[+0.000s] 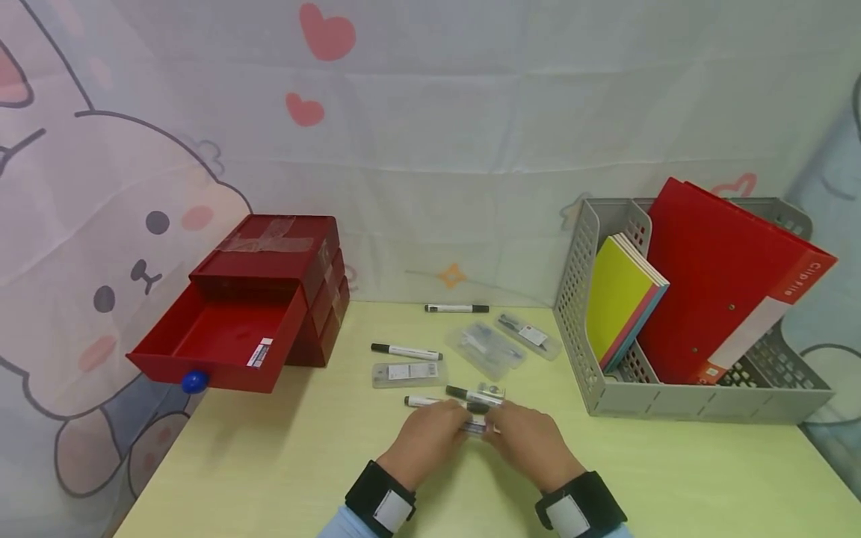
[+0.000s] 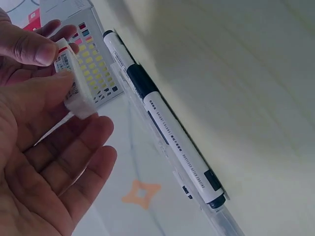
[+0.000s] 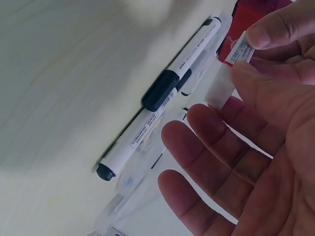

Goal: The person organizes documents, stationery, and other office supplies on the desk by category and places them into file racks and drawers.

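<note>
A small white eraser (image 3: 220,87) in a printed sleeve with a red stripe is held up between both hands. The left hand (image 1: 432,437) pinches one end between thumb and fingers, its other fingers loosely spread in the left wrist view. From the other side, the right hand (image 1: 534,442) pinches the sleeved part with thumb and forefinger. Just beyond the fingers lie two black-capped white markers, one marker (image 1: 464,392) crossing over the other marker (image 1: 418,401). Much of the eraser is hidden by the fingers in the head view.
Farther back lie more markers (image 1: 406,352), clear plastic cases (image 1: 407,373) and a flat case with a label (image 1: 528,335). At left, a red drawer box (image 1: 269,246) has its top drawer (image 1: 222,377) pulled out. A grey file rack (image 1: 699,403) at right holds notebooks (image 1: 615,299) and a red clip file (image 1: 713,276).
</note>
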Demonstrator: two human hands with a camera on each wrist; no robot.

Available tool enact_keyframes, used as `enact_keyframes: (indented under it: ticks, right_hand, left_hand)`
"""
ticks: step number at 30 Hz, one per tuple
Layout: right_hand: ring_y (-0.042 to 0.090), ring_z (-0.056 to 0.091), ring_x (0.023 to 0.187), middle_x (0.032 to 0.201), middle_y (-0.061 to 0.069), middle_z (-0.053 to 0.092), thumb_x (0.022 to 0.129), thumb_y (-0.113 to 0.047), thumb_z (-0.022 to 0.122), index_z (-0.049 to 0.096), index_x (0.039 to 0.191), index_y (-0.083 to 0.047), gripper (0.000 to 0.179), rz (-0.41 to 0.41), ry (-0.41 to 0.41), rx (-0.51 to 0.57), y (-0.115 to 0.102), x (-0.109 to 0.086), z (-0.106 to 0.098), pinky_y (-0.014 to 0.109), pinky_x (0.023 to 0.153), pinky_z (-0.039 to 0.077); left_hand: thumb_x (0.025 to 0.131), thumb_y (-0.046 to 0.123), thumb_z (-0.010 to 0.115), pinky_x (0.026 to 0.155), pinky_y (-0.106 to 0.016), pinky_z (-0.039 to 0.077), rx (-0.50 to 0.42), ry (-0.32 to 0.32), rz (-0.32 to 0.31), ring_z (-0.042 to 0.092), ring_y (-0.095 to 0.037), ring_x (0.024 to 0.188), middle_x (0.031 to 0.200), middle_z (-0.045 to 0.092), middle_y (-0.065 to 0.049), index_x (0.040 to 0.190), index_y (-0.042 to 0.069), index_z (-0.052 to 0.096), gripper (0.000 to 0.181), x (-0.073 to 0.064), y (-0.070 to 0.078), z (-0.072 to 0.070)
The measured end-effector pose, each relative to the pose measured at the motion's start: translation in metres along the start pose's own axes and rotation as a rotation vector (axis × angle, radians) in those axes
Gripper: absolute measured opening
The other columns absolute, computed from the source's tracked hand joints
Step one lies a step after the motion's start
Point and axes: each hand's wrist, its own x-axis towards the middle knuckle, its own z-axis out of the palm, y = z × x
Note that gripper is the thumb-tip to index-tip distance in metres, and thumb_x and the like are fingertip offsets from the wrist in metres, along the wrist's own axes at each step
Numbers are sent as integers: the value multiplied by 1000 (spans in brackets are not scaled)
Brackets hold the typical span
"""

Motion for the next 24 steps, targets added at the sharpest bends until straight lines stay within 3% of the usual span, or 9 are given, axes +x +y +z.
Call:
enact_keyframes:
  ticks: [5,8,12,19,24]
  right_hand:
    - [19,63,65,83,0,68,79,-21,82,67,82,-16,16,-18,23,14,-1,-1,-1,36,51,47]
    - [22,66,70,88,4,69,81,-24,81,72,94,-14,19,5,11,28,1,-1,-2,38,54,50]
    - [26,68,77,92,8,69,83,-27,79,71,112,-9,35,74,-25,35,8,-4,-8,42,59,53]
    - [34,67,86,97,16,68,87,-28,76,66,118,1,43,199,-145,45,33,-16,-15,48,70,54]
    - [33,66,86,94,15,67,87,-28,75,66,118,1,44,235,-177,51,42,-19,-16,49,71,53]
  left_hand:
    - [88,20,75,69,-19,50,-12,26,42,63,-7,81,89,67,6,94,16,74,8,-1,-1,0]
    - [87,18,76,68,-21,50,-15,39,48,64,-9,81,89,68,5,93,15,74,7,-3,-2,-4]
    - [87,15,76,67,-24,51,-30,66,7,63,-9,81,90,69,3,94,13,73,7,-6,-6,-13]
    - [86,14,78,69,-25,53,-92,112,-88,63,-10,83,93,69,1,99,9,75,14,-13,-20,-30]
    - [87,13,77,71,-31,54,-87,158,-156,63,-16,85,97,68,-4,106,5,73,21,-20,-31,-56]
